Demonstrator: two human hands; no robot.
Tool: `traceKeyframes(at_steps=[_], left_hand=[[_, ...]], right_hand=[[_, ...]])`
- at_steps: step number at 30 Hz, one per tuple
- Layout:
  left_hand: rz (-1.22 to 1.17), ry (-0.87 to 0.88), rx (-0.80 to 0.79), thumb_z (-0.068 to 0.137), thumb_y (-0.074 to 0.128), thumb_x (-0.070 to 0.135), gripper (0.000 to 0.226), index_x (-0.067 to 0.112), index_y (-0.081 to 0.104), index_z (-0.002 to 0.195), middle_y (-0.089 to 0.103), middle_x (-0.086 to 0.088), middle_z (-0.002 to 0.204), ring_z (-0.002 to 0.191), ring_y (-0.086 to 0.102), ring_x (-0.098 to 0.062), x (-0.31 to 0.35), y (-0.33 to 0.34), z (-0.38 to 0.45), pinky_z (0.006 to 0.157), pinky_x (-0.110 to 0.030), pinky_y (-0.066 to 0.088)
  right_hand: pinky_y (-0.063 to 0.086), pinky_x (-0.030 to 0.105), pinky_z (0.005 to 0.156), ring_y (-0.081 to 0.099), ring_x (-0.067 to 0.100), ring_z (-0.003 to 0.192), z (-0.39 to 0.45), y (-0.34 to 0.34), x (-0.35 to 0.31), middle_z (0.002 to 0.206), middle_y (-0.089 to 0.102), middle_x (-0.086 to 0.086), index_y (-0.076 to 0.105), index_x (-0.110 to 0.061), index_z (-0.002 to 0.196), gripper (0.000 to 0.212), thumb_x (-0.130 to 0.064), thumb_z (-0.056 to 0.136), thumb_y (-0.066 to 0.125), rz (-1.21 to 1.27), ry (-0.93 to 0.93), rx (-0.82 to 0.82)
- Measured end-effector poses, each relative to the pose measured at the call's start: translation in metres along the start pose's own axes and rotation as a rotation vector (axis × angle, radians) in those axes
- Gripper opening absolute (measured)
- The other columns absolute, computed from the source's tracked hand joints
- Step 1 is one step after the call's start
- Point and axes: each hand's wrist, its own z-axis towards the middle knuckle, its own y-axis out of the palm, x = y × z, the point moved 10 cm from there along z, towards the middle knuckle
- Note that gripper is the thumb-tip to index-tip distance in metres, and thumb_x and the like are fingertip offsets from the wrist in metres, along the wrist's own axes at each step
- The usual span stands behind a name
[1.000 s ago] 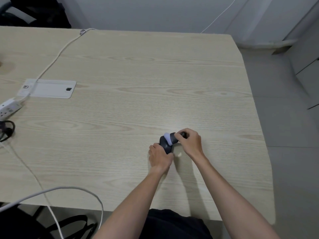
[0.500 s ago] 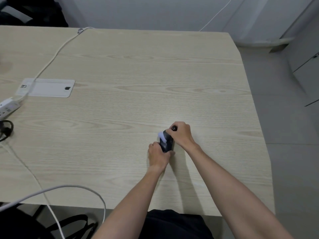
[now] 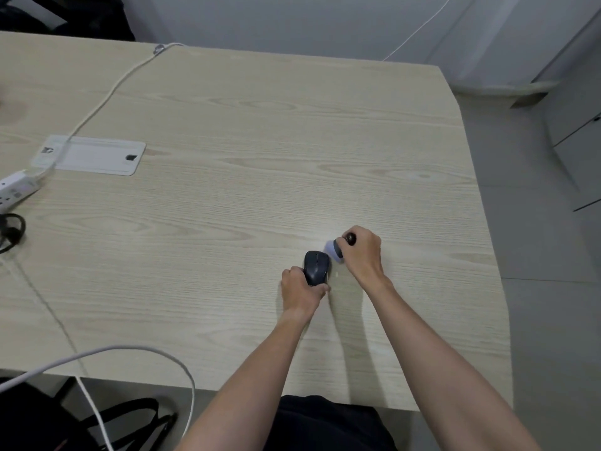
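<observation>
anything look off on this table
Only a small pale speck on the table between the mouse in the left hand and the pad-tipped tool in the right hand; too small to identify. Nothing looks spilled or broken.

The mouse (image 3: 316, 266) in my left hand (image 3: 300, 288) looks like dark matt plastic. The tool (image 3: 333, 249) in my right hand (image 3: 364, 252) has a glossy dark knob and a pale matt head. The table (image 3: 260, 141) is pale wood grain, smooth and faintly shiny. The power strip (image 3: 18, 187) at its left edge is white plastic.
</observation>
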Motion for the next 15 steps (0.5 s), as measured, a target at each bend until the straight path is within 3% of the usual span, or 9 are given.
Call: traceKeyframes(at_steps=[3, 9, 15], left_hand=[[-0.005, -0.004, -0.01, 0.051, 0.078, 0.031, 0.036, 0.014, 0.051, 0.068, 0.054, -0.009, 0.077, 0.057, 0.047, -0.015, -0.002, -0.001, 0.0, 0.043, -0.021, 0.034], [-0.029, 0.013, -0.023, 0.051, 0.078, 0.025, 0.035, 0.018, 0.045, 0.056, 0.05, -0.004, 0.068, 0.048, 0.042, -0.011, 0.007, -0.007, -0.005, 0.04, -0.017, 0.029], [-0.046, 0.049, -0.019, 0.057, 0.082, 0.02, 0.035, 0.015, 0.047, 0.057, 0.049, 0.004, 0.055, 0.045, 0.043, -0.009, 0.014, -0.015, -0.014, 0.038, -0.012, 0.028]], right_hand=[[0.043, 0.016, 0.062, 0.062, 0.008, 0.074, -0.015, 0.004, 0.015, 0.078, 0.071, -0.003, 0.074, -0.007, 0.08, 0.011, -0.017, 0.083, 0.071, 0.138, 0.077, -0.067], [0.043, 0.02, 0.062, 0.062, 0.015, 0.073, -0.021, -0.011, 0.032, 0.076, 0.07, 0.003, 0.07, -0.004, 0.077, 0.011, -0.013, 0.083, 0.068, 0.132, 0.119, 0.059], [0.044, 0.019, 0.063, 0.061, 0.007, 0.07, -0.024, 0.003, 0.015, 0.075, 0.071, -0.001, 0.073, -0.008, 0.076, 0.011, -0.016, 0.082, 0.07, 0.145, 0.064, -0.044]])
